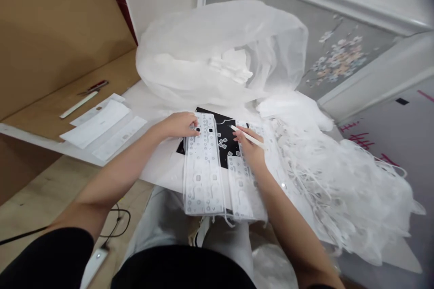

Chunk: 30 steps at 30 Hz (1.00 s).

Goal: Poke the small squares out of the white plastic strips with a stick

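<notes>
A white sheet (203,167) with rows of small printed or cut shapes lies over a black board (224,122) and hangs past the table's front edge. My left hand (181,125) rests on its left side near the top, thumb and fingers apart, fingertips touching the sheet. In my right hand (249,142) is a slim white pen-shaped tool (251,136), its thin dark tip pointing left over the board. Small pale cut-out pieces (223,142) are scattered on the black surface below that tip. Under my right hand and forearm lies a second patterned white sheet (241,185).
A big translucent plastic bag (217,31) holding white material stands behind the board. White strips and cords (349,189) are heaped at the right. Folded white sheets (98,124), a white stick (78,104) and a red-handled tool (96,86) lie at the left.
</notes>
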### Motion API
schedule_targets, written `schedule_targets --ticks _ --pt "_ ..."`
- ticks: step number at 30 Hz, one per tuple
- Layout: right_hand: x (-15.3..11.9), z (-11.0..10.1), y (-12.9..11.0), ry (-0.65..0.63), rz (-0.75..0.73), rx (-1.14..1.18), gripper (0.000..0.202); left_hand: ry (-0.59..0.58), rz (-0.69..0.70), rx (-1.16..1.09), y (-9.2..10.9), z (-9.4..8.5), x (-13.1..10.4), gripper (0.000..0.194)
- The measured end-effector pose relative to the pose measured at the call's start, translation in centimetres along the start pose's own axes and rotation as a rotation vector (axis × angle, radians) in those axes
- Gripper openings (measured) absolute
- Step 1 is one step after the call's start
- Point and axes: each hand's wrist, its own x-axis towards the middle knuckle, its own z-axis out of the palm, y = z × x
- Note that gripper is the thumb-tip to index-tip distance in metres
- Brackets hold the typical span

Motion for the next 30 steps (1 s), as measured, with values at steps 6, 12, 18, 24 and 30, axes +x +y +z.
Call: schedule_targets --ticks 6,12,18,24,30 --pt "-0.6 0.6 -0.8 0.042 -0.056 -0.104 0.023 -0.039 -0.044 0.017 1.5 1.4 -0.5 0.017" --pt "-0.2 0.5 -0.7 0.101 -0.042 0.035 0.025 -0.080 -0.149 0.098 2.8 1.3 -0.8 0.012" --pt "-0.6 0.9 -1.6 0.203 -0.148 0.066 0.024 -0.028 0.065 -0.453 5.6 2.2 0.9 0.034" --pt "-1.0 -0.1 -2.3 0.181 -0.185 0.044 0.024 -0.073 0.198 -0.532 2.4 -0.4 0.0 0.075" --pt "-1.7 3.7 -3.5 -0.306 0.007 0.134 0.022 -0.341 0.007 -0.036 -1.7 -2.1 -2.5 0.124"
